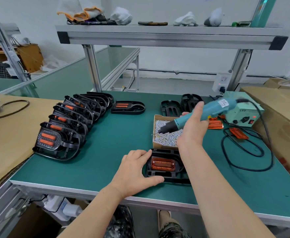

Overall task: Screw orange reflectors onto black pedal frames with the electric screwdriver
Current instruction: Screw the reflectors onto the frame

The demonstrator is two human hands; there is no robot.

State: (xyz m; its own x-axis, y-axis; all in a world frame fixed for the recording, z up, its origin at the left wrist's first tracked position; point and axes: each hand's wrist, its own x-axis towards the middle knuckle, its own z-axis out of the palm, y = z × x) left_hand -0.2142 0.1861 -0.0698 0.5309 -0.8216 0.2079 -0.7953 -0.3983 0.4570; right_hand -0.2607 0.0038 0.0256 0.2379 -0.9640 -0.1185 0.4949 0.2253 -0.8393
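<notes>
The mat (106,143) on my bench is matt green and smooth. At 5 o'clock the pedal frame (175,179) is black plastic with a dull sheen, and its reflector (163,164) is glossy, ribbed, translucent orange plastic. At 3 o'clock the screwdriver (182,121) has a smooth teal plastic body and a black nose. Bright metal screws (166,137) glitter in a raw brown cardboard box (164,117). Plain cardboard (7,134) lies at 9 o'clock. At 12 o'clock, the shelf (158,39) is satin aluminium, with crumpled white cloth (122,16) on it.

Green bench (115,143), pedal frames (72,145), screw box (164,116), reflectors (215,125)
</notes>
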